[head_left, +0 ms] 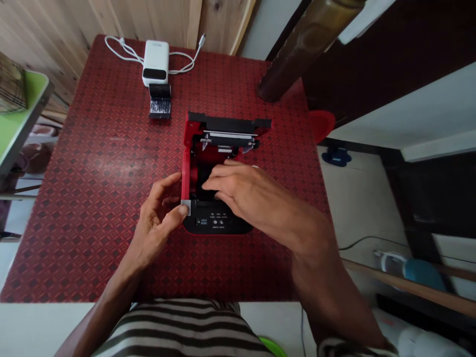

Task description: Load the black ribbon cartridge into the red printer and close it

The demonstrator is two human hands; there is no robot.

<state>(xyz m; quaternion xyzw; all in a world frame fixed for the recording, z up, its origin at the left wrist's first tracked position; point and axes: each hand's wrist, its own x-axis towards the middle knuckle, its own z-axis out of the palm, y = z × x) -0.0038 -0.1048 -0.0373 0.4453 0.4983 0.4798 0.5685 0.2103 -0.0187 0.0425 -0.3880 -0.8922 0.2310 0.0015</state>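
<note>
A red and black receipt printer (223,144) sits in the middle of the red patterned table (104,163) with its lid swung up and back. My left hand (158,223) cups the printer's left front corner, thumb pressed on a small grey tab there. My right hand (241,191) reaches over the open bay, fingers held together and dipping into the black paper well. What the fingertips touch inside is hidden.
A white power bank (155,62) with a looped white cable (122,49) lies at the table's far edge, a small black device (160,100) just in front of it. A brown post (297,49) stands at the far right corner. A green table (17,114) is on the left.
</note>
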